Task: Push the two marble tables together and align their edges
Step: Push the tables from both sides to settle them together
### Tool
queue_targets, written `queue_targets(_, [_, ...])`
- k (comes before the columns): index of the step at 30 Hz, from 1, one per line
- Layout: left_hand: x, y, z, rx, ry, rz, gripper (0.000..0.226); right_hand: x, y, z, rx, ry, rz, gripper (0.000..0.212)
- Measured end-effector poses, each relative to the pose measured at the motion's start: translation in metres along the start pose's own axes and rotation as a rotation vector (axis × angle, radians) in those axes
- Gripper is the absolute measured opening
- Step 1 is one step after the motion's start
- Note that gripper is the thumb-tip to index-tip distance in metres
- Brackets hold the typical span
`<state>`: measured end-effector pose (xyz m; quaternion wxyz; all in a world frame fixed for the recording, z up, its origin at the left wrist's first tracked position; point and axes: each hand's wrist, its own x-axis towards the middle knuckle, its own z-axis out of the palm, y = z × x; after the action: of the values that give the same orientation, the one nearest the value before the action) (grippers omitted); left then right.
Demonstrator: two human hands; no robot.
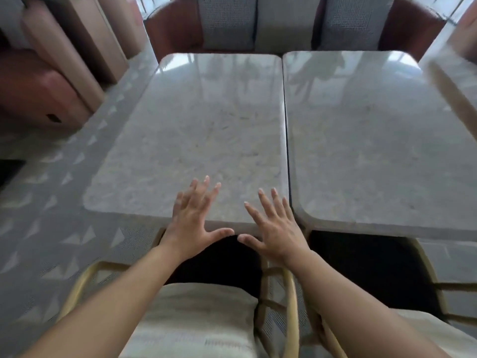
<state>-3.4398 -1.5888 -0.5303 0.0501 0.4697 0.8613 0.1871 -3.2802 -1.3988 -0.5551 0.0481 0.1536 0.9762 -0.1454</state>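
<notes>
Head view. Nearest the camera: two bare forearms reaching forward over a cushioned chair (191,319) with a pale rattan-style frame. Left hand (192,220) spread wide, fingers splayed, palm down over the near edge of the left marble table (191,130), thumb hanging just off the edge. Right hand (275,228) likewise spread wide and holding nothing, over the same table's near right corner, just beside the seam. Contact with the stone or a hover just above it: cannot tell.

Handling, as a judgement: thick stone tops, so likely heavy, rigid and unforgiving at the edges. Polished surface, so likely slippery under flat palms; better purchase expected from gripping the thick near edge or pressing against the outer side edge. Chipping possible where the two slabs knock together.

Appearance: pale grey marble with faint mottling, glossy, reflecting windows; rounded corners, thick rim. Right marble table (382,140) alongside, separated by a thin dark gap (286,130) along the inner sides. Near edges not flush: right table's near edge closer to the camera than the left's. Far edges close to level. Base hidden in shadow. Upholstered bench (258,24) beyond; patterned carpet (51,192) left.
</notes>
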Motion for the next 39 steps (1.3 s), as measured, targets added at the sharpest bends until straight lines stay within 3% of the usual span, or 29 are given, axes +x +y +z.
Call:
queue_targets(3, [0.018,-0.024,0.024,0.096,-0.109,-0.001,0.114,0.030,-0.002,0.020,-0.011,-0.001,-0.004,0.103])
queue_targets(8, [0.042,-0.064,0.049,0.289,-0.306,0.084,0.126,0.051,-0.008,0.047,-0.012,0.104,0.127,0.083])
queue_targets(15, [0.042,-0.067,0.061,0.399,-0.145,0.203,0.114,0.050,-0.009,0.049,-0.057,0.212,0.169,0.090])
queue_targets(39, [0.045,-0.066,0.061,0.428,-0.105,0.224,0.111,0.051,-0.011,0.047,-0.135,0.280,0.171,0.088])
